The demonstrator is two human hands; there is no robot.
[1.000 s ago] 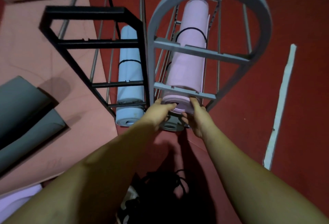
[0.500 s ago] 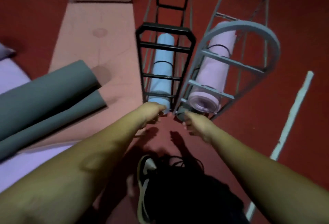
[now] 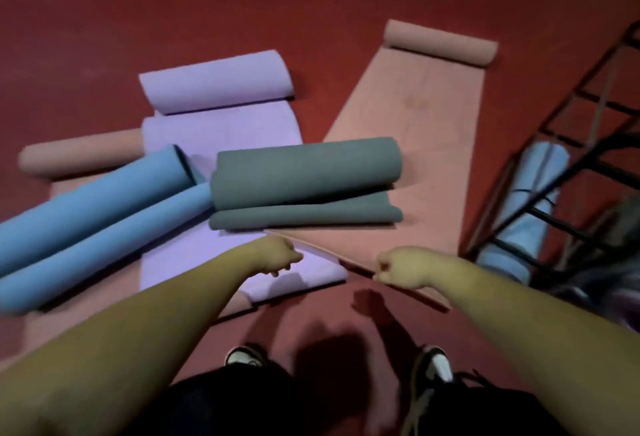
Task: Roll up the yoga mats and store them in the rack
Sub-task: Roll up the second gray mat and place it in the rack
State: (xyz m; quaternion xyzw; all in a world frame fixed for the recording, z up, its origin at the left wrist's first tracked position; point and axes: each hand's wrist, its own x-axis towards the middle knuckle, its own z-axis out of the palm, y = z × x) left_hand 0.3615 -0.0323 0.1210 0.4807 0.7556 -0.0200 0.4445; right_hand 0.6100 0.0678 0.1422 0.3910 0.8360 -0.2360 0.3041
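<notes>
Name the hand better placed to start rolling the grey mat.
Left, probably. The left hand hangs just below the grey mat; the right hand hangs nearer the pink mat and the rack.

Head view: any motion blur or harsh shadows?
Head view: blur smears the black metal rack and its light blue rolled mat at right; centre grey rolled mat reads sharper; dim light, dark shadows on red floor below both fists.

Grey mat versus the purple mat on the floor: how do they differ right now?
The grey mat is loosely curled from both ends with little flat length; the purple mat has one roll at its far end and a long flat stretch. The grey mat lies crosswise on top; the purple mat runs underneath. Neither is fully rolled or racked.
</notes>
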